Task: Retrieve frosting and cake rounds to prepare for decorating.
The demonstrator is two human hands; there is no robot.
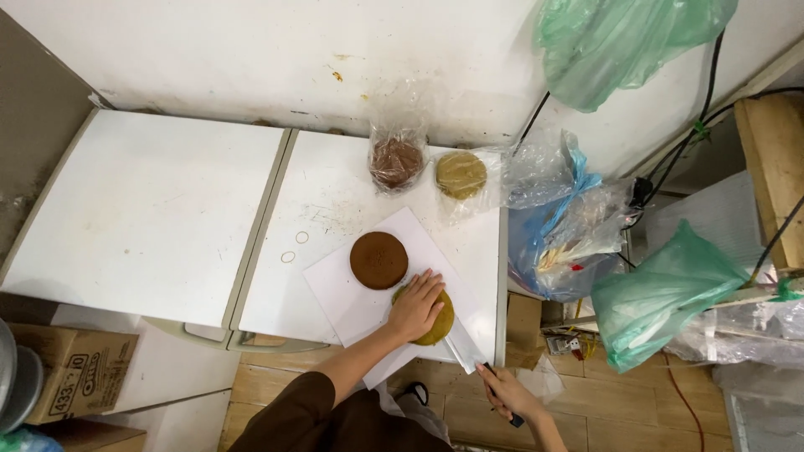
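Your left hand (416,305) lies spread flat on the yellowish cake (439,322) at lower centre (steadying it); your right hand (505,393) grips the knife (466,350) slicing in sideways.

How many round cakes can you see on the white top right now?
4. A dark brown cake on the white sheet, a yellowish cake under the left hand, a bagged brown cake and a bagged yellowish cake near the wall. Nearby bags could hide more.
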